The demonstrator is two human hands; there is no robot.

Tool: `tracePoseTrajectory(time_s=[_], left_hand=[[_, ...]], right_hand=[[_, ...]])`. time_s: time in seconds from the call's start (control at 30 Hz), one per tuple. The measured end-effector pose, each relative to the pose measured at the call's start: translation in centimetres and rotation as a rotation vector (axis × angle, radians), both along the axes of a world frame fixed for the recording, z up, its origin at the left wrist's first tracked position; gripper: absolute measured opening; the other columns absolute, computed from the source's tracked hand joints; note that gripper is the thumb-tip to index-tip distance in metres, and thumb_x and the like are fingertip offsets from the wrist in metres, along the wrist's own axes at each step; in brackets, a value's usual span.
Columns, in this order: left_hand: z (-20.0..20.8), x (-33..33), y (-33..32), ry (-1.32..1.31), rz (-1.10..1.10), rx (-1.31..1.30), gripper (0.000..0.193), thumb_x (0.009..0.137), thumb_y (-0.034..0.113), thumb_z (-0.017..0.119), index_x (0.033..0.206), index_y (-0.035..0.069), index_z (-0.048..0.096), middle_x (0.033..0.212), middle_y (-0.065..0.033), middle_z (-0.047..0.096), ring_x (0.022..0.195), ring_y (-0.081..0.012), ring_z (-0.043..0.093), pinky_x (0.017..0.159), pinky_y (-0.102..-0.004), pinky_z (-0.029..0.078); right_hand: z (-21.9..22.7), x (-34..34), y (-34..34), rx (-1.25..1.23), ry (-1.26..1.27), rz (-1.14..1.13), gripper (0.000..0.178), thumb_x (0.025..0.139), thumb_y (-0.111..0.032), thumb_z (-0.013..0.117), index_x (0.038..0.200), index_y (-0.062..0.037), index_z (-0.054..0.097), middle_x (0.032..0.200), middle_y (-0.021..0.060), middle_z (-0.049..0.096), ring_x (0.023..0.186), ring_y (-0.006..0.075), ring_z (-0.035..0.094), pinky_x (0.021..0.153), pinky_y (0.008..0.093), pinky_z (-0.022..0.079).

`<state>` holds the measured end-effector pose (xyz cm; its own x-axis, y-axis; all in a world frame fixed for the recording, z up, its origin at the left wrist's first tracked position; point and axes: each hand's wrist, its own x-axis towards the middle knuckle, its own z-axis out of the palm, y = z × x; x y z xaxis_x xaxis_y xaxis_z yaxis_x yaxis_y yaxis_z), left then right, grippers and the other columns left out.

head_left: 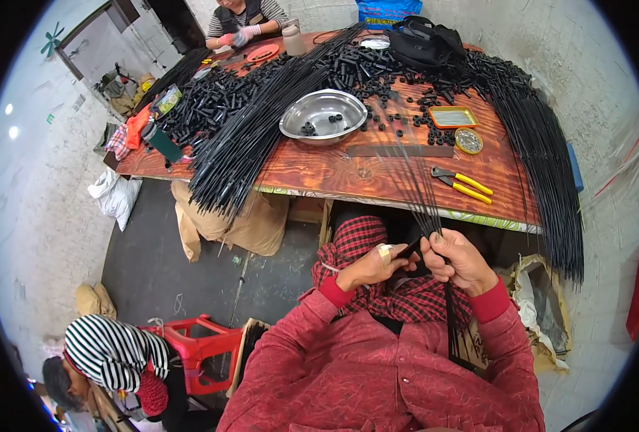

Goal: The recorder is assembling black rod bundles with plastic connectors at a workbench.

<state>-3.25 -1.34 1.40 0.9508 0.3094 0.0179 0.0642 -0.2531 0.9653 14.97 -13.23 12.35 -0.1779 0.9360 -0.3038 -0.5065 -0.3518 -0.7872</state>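
My right hand (465,261) is closed round a small bunch of thin black rods (424,198). They fan out upward over the table's front edge, and their lower ends hang down over my lap. My left hand (372,268), with a pale plaster or tape on it, is close beside the right one. Its fingers are closed on a short dark tube-like piece (409,250), whose exact kind I cannot make out. Both hands are above my red checked apron (359,234). Beyond them on the table lie yellow-handled pliers (463,185) and a flat metal strip (400,151).
The wooden table (312,173) bears a steel bowl (323,115), a long rod bundle (244,137), heaped black tubes (204,108), a yellow tray (452,117) and a round tin (468,141). More rods (535,137) overhang at right. One person (247,21) sits opposite; another (114,353) bends near a red stool (204,353).
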Motion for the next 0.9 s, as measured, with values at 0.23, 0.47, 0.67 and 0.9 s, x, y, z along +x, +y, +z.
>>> tracePoseTrajectory(time_s=[0.23, 0.47, 0.67, 0.9], left_hand=[[-0.3, -1.0, -0.9, 0.039, -0.072, -0.044, 0.018, 0.099, 0.006, 0.050, 0.114, -0.001, 0.059, 0.098, -0.0116, 0.072, 0.093, -0.0224, 0.069, 0.082, -0.0349, 0.054], [5.4, 0.0, 2.7, -0.122, 0.051, 0.562, 0.013, 0.089, 0.003, 0.060, 0.101, 0.000, 0.064, 0.090, -0.0156, 0.070, 0.086, -0.0278, 0.072, 0.073, -0.0383, 0.055], [6.3, 3.8, 9.4, -0.339, 0.221, 0.867, 0.035, 0.076, -0.008, 0.056, 0.108, 0.005, 0.065, 0.092, -0.0213, 0.071, 0.081, -0.0376, 0.070, 0.068, -0.0439, 0.058], [7.4, 9.1, 18.2, -0.360, 0.332, 1.151, 0.039, 0.073, -0.008, 0.058, 0.107, 0.010, 0.066, 0.098, -0.0116, 0.071, 0.088, -0.0332, 0.069, 0.072, -0.0408, 0.056]], right_hand=[[2.2, -0.1, -1.2, 0.083, -0.011, -0.036, 0.029, 0.104, -0.034, 0.053, 0.102, -0.0055, 0.059, 0.068, -0.0016, 0.051, 0.047, 0.0030, 0.040, 0.044, 0.0193, 0.036], [5.4, 0.0, -1.6, 0.196, -0.124, -0.157, 0.034, 0.103, -0.039, 0.055, 0.100, -0.0049, 0.054, 0.060, -0.0020, 0.046, 0.041, 0.0036, 0.036, 0.039, 0.0204, 0.034], [6.8, 0.7, -0.3, 0.322, -0.142, -0.194, 0.036, 0.103, -0.039, 0.055, 0.100, -0.0031, 0.055, 0.061, -0.0010, 0.048, 0.043, 0.0031, 0.039, 0.040, 0.0201, 0.036], [4.6, -0.2, 3.5, 0.371, -0.303, -0.263, 0.028, 0.106, -0.029, 0.047, 0.103, -0.0020, 0.057, 0.067, -0.0007, 0.054, 0.048, 0.0033, 0.044, 0.046, 0.0192, 0.035]])
